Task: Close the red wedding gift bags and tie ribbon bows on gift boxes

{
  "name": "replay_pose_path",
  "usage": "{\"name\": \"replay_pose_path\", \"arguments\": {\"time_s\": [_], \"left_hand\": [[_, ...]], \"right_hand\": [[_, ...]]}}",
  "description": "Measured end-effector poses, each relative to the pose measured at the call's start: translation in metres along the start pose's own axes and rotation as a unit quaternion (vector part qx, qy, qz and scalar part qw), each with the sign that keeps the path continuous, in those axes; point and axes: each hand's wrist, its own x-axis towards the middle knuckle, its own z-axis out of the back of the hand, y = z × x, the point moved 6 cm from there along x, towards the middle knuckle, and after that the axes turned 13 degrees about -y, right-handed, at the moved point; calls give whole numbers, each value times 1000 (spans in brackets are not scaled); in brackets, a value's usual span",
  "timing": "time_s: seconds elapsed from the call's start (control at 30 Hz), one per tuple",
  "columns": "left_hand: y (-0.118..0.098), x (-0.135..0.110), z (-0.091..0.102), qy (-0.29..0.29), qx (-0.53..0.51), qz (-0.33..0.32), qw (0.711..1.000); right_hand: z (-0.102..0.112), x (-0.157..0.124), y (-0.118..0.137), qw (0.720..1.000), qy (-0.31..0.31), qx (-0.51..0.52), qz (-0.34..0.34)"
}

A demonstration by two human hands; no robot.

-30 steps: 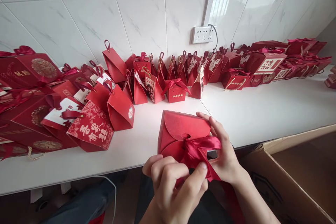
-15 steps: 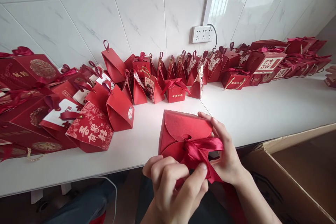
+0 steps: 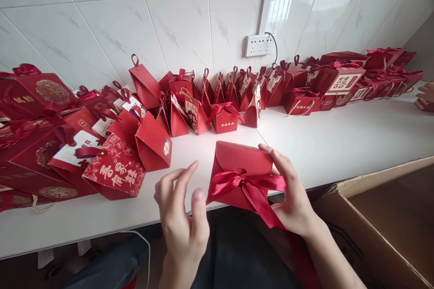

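A red gift box (image 3: 249,156) with curved, interlocking top flaps is held up over the near edge of the table. A shiny red ribbon (image 3: 249,187) crosses its top, tied in a bow or knot with tails spreading to both sides. My right hand (image 3: 291,194) grips the box by its right side, the thumb below and the fingers at the far corner. To the left of the box, my left hand (image 3: 183,212) is apart from it, with thumb and fingers spread and nothing in them.
White table (image 3: 322,144) along a tiled wall. Red gift boxes (image 3: 115,165) pile up at left; smaller ones (image 3: 225,119) line the back. An open cardboard box (image 3: 383,235) stands at lower right. Another person's hand (image 3: 426,92) shows at the right edge. A power socket (image 3: 259,45) is on the wall.
My left hand has let go of the ribbon and moved left, its fingers opening. The bow now lies spread across the box top. My right hand still holds the box.
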Motion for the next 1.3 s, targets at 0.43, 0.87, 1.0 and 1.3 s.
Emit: {"name": "replay_pose_path", "arguments": {"time_s": [0.43,0.87,1.0,1.3], "left_hand": [[69,-32,-32,191,54,207,958],[33,-28,-44,191,-89,207,956],[56,-9,-23,35,-149,253,955],[-11,26,-17,72,-157,78,982]], "right_hand": [[16,-14,-51,909,-145,154,-358],[-14,-21,-46,739,-81,399,-537],[9,-12,-30,933,-97,150,-314],[10,5,20,999,-7,-54,-4]]}}
